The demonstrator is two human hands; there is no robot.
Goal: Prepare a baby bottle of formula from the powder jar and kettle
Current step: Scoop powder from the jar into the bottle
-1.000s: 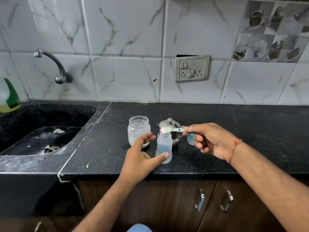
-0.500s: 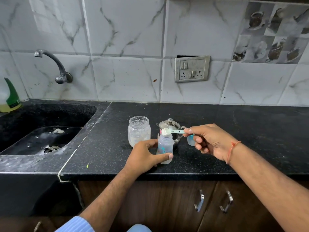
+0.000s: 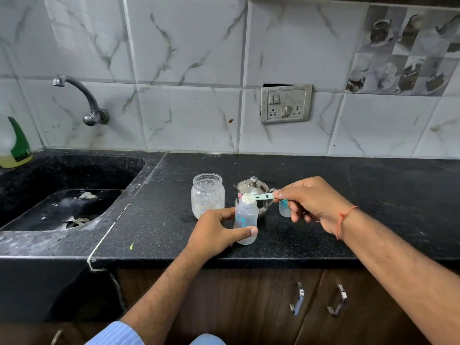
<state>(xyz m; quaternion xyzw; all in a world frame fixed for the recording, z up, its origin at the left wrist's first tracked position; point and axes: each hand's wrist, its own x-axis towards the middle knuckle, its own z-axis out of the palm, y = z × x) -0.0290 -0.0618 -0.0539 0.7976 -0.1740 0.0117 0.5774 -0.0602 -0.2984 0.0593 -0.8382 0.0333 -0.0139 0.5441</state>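
Dosing powder into the baby bottle (image 3: pixel 246 221)

Left hand (image 3: pixel 216 235) grips the bottle at counter centre; right hand (image 3: pixel 311 202), at its 3 o'clock, pinches a heaped scoop (image 3: pixel 249 197) over the mouth. Powder jar (image 3: pixel 207 195) at 11 o'clock, kettle (image 3: pixel 254 189) at 12. Next, probably: tip without spilling.

black counter (image 3: pixel 373 195), jar (image 3: pixel 207 195), kettle (image 3: pixel 252 189), bottle (image 3: pixel 245 220)

Clear plastic baby bottle (image 3: pixel 246 221), upright, open, in left hand (image 3: pixel 216 234); powder-filled pale green scoop (image 3: pixel 256 197) over its mouth; open glass powder jar (image 3: pixel 207 195) and steel kettle (image 3: pixel 254 189) just behind.
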